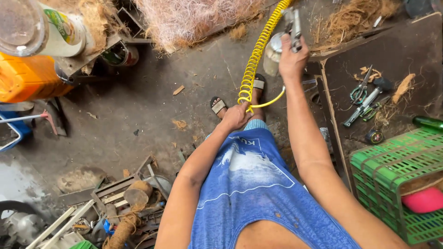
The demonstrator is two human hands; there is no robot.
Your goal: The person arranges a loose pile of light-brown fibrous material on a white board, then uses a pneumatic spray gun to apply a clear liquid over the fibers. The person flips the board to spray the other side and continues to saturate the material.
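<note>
Spray gun (287,34) is held up over the floor, right hand (292,59) closed on its grip; left hand (236,116) closed around the yellow coiled hose (255,57). Pulled tight, the hose might jerk the gun, or catch the feet.

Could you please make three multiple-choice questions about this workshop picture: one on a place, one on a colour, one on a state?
1. Where do the scissors lie?
A. on the dark board at the right
B. in the green crate
C. on the floor by the sandals

2. What colour is the coiled hose?
A. blue
B. yellow
C. red

3. What does the right hand do?
A. hangs empty
B. rests on the crate
C. grips a metal spray gun

Answers: 1 A, they lie on the board beside other tools; 2 B, the coils are bright yellow; 3 C, its fingers close around the gun, while the left hand holds the hose.
</note>
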